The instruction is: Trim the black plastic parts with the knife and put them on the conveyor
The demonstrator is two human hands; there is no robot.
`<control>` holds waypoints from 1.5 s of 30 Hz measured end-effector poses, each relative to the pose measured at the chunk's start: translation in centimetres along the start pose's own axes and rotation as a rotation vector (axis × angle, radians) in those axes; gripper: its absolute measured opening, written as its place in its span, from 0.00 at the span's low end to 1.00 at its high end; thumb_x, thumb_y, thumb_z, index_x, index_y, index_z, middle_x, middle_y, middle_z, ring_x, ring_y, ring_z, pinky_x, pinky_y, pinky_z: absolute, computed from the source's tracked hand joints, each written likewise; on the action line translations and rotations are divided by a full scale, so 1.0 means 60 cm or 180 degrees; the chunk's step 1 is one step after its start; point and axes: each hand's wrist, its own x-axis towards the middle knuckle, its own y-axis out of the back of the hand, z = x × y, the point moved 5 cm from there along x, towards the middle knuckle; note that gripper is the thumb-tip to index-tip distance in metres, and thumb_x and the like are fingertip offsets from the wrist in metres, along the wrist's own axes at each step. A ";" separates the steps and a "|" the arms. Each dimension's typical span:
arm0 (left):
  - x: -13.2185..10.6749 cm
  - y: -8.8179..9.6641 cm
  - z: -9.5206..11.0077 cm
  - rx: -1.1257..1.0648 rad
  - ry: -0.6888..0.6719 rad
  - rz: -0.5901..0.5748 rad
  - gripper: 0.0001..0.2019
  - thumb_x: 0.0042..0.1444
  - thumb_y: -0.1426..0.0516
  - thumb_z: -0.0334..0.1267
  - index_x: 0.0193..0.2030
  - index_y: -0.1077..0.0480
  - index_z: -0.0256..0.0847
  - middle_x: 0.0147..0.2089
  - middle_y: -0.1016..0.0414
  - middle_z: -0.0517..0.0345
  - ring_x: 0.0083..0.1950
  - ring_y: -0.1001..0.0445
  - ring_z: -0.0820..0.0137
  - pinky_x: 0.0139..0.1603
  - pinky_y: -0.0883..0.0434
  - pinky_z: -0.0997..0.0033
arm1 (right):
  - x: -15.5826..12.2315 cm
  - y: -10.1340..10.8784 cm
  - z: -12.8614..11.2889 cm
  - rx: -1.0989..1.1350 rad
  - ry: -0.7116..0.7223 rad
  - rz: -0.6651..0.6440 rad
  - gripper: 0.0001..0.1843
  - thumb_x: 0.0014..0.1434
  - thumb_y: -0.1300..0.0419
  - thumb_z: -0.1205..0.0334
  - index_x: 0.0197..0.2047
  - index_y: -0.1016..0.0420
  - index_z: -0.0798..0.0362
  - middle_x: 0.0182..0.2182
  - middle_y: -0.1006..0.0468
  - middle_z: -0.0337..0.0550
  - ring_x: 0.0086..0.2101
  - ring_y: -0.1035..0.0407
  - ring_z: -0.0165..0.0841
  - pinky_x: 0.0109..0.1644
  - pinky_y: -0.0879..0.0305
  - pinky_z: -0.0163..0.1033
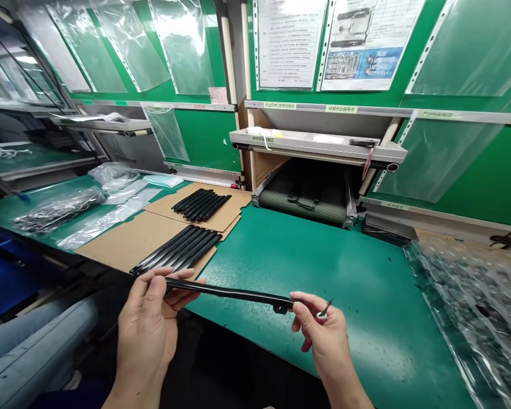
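Note:
A long thin black plastic strip (pixel 234 293) is held level above the near edge of the green table (pixel 323 267). My left hand (pixel 149 324) pinches its left end between thumb and fingers. My right hand (pixel 321 335) grips its right end, beside a small black clip on the strip, and also has a small metal-tipped tool (pixel 325 310) between its fingers. Two rows of similar black strips lie on cardboard sheets: a near row (pixel 176 250) and a far row (pixel 201 204).
Clear plastic bags (pixel 472 301) of dark parts lie at the right; more bags (pixel 59 207) lie at the left. A small conveyor (pixel 306 199) sits under a shelf (pixel 319 145) at the back. Paper sheets hang on the green wall. Another person's hand shows at the far left edge.

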 end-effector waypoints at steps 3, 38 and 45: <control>-0.006 -0.005 0.002 -0.0037 -0.0024 -0.0024 0.11 0.60 0.41 0.48 0.38 0.27 0.42 0.36 0.17 0.56 0.35 0.17 0.61 0.36 0.20 0.65 | 0.005 0.008 0.007 0.0049 -0.0146 0.0042 0.30 0.47 0.29 0.39 0.43 0.17 0.57 0.17 0.28 0.39 0.15 0.46 0.23 0.14 0.46 0.28; -0.042 -0.030 -0.013 -0.0144 0.1221 -0.1274 0.23 0.64 0.49 0.51 0.49 0.21 0.37 0.51 0.20 0.37 0.51 0.22 0.49 0.50 0.24 0.55 | 0.057 0.056 0.019 0.0427 -0.0447 0.0244 0.32 0.48 0.26 0.45 0.51 0.22 0.55 0.19 0.30 0.38 0.19 0.46 0.25 0.19 0.48 0.30; -0.095 -0.053 -0.074 0.0335 0.2444 -0.3015 0.19 0.61 0.41 0.44 0.58 0.26 0.42 0.40 0.22 0.47 0.21 0.32 0.76 0.21 0.38 0.75 | 0.095 0.040 -0.020 0.0016 0.0016 -0.0115 0.30 0.49 0.28 0.45 0.48 0.21 0.57 0.19 0.34 0.35 0.20 0.41 0.27 0.20 0.53 0.32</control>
